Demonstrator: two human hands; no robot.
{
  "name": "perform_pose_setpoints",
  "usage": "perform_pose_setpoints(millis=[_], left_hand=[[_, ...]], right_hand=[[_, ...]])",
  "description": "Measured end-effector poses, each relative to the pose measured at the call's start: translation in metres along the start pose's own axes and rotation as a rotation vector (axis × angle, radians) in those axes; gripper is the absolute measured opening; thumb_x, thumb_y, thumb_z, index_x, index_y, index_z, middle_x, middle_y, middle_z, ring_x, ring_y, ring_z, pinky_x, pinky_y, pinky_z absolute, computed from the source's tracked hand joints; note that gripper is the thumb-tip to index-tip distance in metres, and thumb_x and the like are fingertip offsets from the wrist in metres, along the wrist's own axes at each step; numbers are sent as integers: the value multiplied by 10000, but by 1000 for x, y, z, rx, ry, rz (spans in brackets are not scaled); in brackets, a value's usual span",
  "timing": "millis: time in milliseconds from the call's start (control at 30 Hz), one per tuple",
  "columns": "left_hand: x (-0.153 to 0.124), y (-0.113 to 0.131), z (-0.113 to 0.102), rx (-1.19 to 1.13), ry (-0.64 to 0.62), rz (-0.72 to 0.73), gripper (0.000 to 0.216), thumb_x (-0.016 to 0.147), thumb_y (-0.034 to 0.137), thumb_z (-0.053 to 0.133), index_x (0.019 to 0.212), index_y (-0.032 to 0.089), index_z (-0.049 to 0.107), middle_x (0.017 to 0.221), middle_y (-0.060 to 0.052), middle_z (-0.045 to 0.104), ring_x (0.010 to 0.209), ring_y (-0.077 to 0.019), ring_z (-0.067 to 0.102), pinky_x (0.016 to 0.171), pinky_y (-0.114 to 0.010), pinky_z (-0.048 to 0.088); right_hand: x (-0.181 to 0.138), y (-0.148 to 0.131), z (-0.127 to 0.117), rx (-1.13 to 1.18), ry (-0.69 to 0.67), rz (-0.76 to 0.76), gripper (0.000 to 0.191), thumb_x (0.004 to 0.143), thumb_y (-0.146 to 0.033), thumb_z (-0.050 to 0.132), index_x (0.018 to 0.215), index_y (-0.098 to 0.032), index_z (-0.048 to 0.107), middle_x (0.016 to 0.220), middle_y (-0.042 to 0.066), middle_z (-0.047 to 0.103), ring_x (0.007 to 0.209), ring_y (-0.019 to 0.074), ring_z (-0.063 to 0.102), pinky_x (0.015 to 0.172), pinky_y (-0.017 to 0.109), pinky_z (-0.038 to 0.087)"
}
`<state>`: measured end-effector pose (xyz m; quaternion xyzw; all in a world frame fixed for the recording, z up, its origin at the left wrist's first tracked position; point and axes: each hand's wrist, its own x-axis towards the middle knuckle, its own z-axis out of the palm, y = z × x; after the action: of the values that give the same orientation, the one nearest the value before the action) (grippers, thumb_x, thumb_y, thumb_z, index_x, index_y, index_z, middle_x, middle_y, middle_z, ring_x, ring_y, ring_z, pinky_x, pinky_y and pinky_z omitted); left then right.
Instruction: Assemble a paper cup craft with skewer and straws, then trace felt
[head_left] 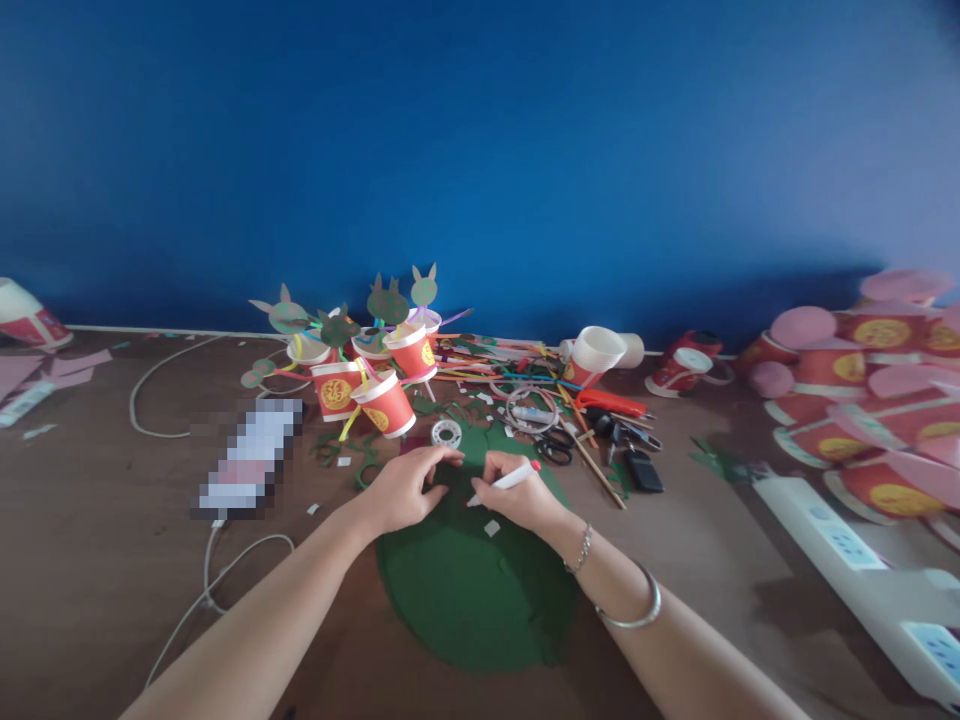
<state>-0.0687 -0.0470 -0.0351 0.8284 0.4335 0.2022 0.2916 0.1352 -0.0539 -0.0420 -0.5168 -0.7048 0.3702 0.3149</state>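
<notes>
The right hand [525,495] pinches a white marker [504,481] in its fingers over the green sheet [472,600]; its long axis slants, red cap up-right, tip down-left. The left hand [405,488] presses curled fingers on the sheet's far edge. A tape roll [447,433] and scissors [553,447] lie just beyond the sheet.

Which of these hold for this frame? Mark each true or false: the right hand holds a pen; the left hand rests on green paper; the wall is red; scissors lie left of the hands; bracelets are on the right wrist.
1. The right hand holds a pen. True.
2. The left hand rests on the green paper. True.
3. The wall is red. False: it is blue.
4. The scissors lie left of the hands. False: they lie to the right, beyond them.
5. Bracelets are on the right wrist. True.
</notes>
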Motion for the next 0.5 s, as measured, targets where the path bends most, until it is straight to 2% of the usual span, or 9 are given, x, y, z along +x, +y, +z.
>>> perform_pose_setpoints(millis=[500], left_hand=[[1,-1,0,-3,2,-5,396,768,174,559,1159,224,529,791,9,559,684,-144,538,663,-253,426]], right_hand=[[3,5,3,-64,67,-15,282,680,-222,558,505,-202,337,481,-59,406,472,77,356,442,193,260]])
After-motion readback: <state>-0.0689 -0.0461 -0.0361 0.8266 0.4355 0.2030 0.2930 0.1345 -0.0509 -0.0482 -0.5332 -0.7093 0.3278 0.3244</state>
